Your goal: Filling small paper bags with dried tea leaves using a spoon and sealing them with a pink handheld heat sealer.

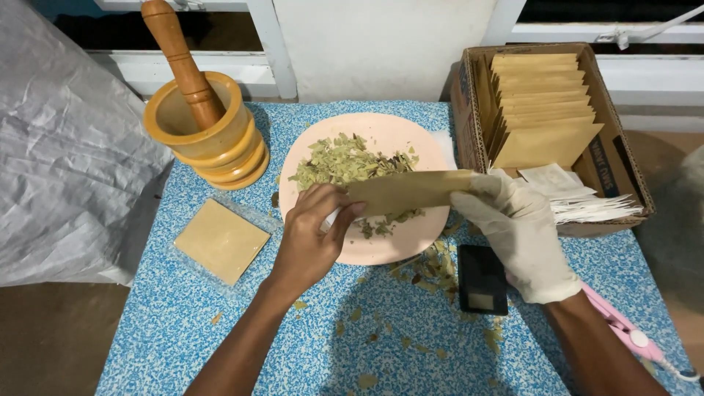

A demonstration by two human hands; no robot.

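Note:
A brown paper pouch is held flat over a pale pink plate that carries a heap of dried green leaf pieces. My bare left hand pinches the pouch's left end, with something white showing under the fingers. My right hand, in a white glove, grips the pouch's right end.
A wooden mortar with a pestle stands at the back left. A flat tan packet lies left of the plate. A cardboard box of brown pouches sits at the right. A small black scale and a pink tool lie near my right arm. Leaf crumbs dot the blue speckled cloth.

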